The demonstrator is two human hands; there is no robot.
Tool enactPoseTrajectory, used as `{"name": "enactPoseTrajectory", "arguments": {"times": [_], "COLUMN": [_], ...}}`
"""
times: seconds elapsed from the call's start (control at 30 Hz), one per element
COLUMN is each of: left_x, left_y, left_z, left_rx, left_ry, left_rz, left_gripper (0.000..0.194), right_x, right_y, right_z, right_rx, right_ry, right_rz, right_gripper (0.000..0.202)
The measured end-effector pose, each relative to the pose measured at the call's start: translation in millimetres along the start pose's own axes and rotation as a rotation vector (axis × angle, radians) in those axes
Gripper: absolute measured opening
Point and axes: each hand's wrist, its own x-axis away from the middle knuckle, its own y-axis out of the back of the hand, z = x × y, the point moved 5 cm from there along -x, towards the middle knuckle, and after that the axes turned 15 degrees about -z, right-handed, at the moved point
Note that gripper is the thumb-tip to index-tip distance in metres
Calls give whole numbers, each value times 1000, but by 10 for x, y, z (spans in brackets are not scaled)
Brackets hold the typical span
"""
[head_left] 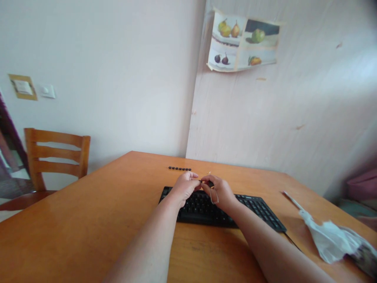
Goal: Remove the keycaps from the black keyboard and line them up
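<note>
A black keyboard [203, 216] lies on the wooden table, partly hidden under my hands and forearms. Above its back edge, my left hand [187, 185] pinches a small black piece, seemingly a keycap [200, 181], close to the fingertips of my right hand [220, 192]. The right fingers are curled around a wire keycap puller [215, 196]; its thin loop hangs below them and a dark part shows between the fingers. Farther back, several small black keycaps [179, 168] stand in a straight row.
On the right of the wooden table [118, 204] lie a thin stick [292, 200] and a crumpled white plastic bag [330, 237]. The keyboard's cable [292, 241] trails right. A wooden chair [59, 153] stands at the left. A fruit poster [244, 43] hangs on the wall.
</note>
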Motion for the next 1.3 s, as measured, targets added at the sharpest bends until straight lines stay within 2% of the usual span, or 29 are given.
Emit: {"name": "enactPoseTrajectory", "arguments": {"times": [0.13,0.23,0.37,0.43,0.57,0.77,1.03,1.3], "left_x": [4,-26,-30,4,71,91,95,95], "left_y": [-7,61,147,133,83,45,59,50], "left_z": [-8,-62,-167,-171,-79,-15,5,5], "left_rx": [-45,-134,-583,-835,-1087,-1207,-1226,-1247], "left_ry": [13,-68,-365,-482,-530,-573,-579,-587], "left_rz": [9,-90,-207,-187,-92,-41,-43,-47], "left_gripper": [25,21,19,19,23,26,29,30], "right_x": [-7,-6,-34,-81,-250,-558,-814,-991], "right_y": [20,32,51,72,81,-54,-462,-837], "right_z": [-2,-17,-68,-95,-182,-413,-773,-930], "right_rx": [80,86,75,70,87,160,176,209], "right_ry": [13,18,-10,-26,-81,-147,-191,-199], "right_rz": [-1,-21,-50,-61,-26,25,80,147], "right_gripper": [19,18,19,20,21,17,9,7]}}
